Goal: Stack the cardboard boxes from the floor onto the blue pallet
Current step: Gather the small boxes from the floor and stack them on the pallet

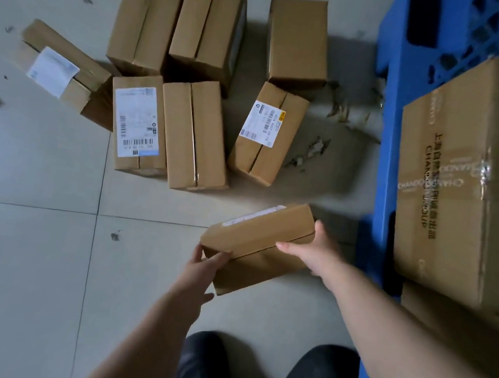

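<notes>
Cardboard in hand: a small brown box (262,246), tilted, held between both hands above the tiled floor, just left of the pallet's near edge
Label on it: a pale strip on its upper face, too blurred to read
Left hand (201,269): grips the box's near left corner, thumb curled over the top edge, fingers underneath and hidden
Right hand (317,252): clasps the box's right end, thumb lying along the top edge, fingers wrapped round the far side
Blue pallet (388,117): plastic grid, along the right side of the scene, running from near to far
On the pallet: a large printed carton (472,183) with clear tape across its top, resting on another carton (451,320) of which only a near edge shows
Floor (23,256): pale tiles with dark grout lines and a few stains
Boxes left on the floor: seven, clustered far left of the held one
Far row: two tall boxes (180,22) touching side by side, and one box (297,40) apart to their right
Middle row: a labelled box (137,123) touching a plain box (193,134), and a labelled box (267,133) to the right, turned at an angle
Far left: a tilted box (64,70) with a white label, leaning against the cluster
Shoes (267,374): a dark pair at the near edge, below the held box
</notes>
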{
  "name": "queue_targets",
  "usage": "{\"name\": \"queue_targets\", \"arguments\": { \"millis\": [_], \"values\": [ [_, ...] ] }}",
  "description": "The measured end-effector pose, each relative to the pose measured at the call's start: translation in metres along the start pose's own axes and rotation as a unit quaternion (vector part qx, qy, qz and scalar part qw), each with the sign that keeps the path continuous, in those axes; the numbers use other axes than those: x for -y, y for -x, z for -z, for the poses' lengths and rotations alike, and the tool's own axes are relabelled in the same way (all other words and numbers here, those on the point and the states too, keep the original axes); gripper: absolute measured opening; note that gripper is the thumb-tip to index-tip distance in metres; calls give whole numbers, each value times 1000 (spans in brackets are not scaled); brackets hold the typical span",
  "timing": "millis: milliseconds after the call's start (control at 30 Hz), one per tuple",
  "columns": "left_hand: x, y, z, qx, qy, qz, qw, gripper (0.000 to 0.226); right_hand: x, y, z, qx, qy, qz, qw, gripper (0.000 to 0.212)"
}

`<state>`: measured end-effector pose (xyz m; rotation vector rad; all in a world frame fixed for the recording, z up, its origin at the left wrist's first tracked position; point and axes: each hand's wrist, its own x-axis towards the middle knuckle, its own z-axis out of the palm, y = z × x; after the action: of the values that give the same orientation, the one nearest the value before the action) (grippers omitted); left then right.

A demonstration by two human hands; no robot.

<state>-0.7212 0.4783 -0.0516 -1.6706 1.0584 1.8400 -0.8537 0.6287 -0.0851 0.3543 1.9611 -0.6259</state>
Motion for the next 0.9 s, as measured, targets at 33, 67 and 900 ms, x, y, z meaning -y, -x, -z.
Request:
{"name": "queue_targets", "arguments": {
  "millis": [33, 67, 900],
  "values": [
    [-3, 9, -1, -3, -3, -10, 1000, 48, 2, 7, 4, -8, -1, 8, 1000, 110],
    [-6, 18, -3, -5, -6, -21, 1000, 49, 5, 16, 9, -15, -5, 19, 1000, 108],
    [-163, 186, -259, 23, -311, -446, 839, 66, 42, 143, 340, -326, -121, 175, 921, 109]
  ]
}}
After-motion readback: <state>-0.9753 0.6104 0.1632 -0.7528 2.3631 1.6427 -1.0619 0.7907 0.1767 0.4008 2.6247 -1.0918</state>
